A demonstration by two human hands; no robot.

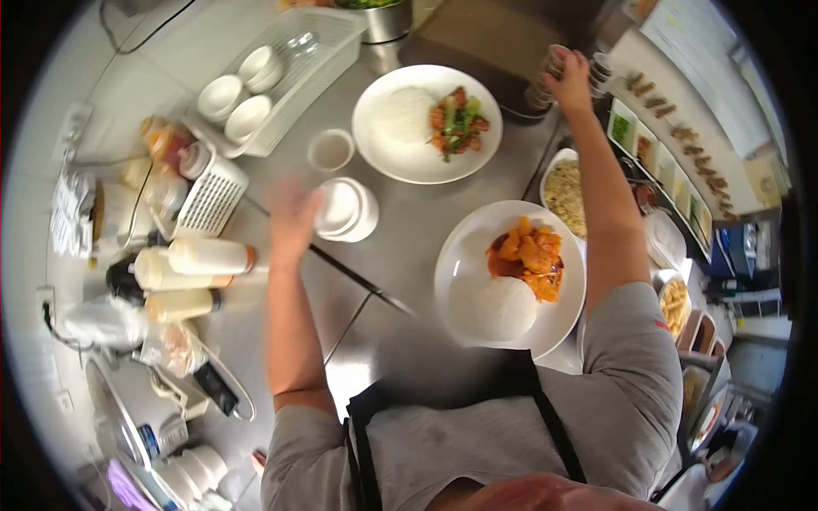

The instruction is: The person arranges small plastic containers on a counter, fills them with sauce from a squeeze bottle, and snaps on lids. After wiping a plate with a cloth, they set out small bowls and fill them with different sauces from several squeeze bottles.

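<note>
My left hand (pixel 294 220), smeared by motion, is right beside a stack of small white bowls (pixel 345 210) on the steel counter. At the far right, my right hand (pixel 569 78) has its fingers closed around a stack of small cups (pixel 546 83). A single small white cup (pixel 331 151) stands behind the bowl stack. Behind it lies a white plate (pixel 385 164) with white rice (pixel 405 119) and browned pieces with greens (pixel 458 123). Nearer me, another white plate (pixel 456 255) carries a rice mound (pixel 506 308) and orange-sauced pieces (pixel 530 254).
A white plastic basket (pixel 341 43) holding several small bowls sits at the back left. Squeeze bottles (pixel 200 255) lie along the left beside a perforated basket (pixel 213 194). On the right are a dish of grainy food (pixel 563 194) and a row of garnish trays (pixel 660 157).
</note>
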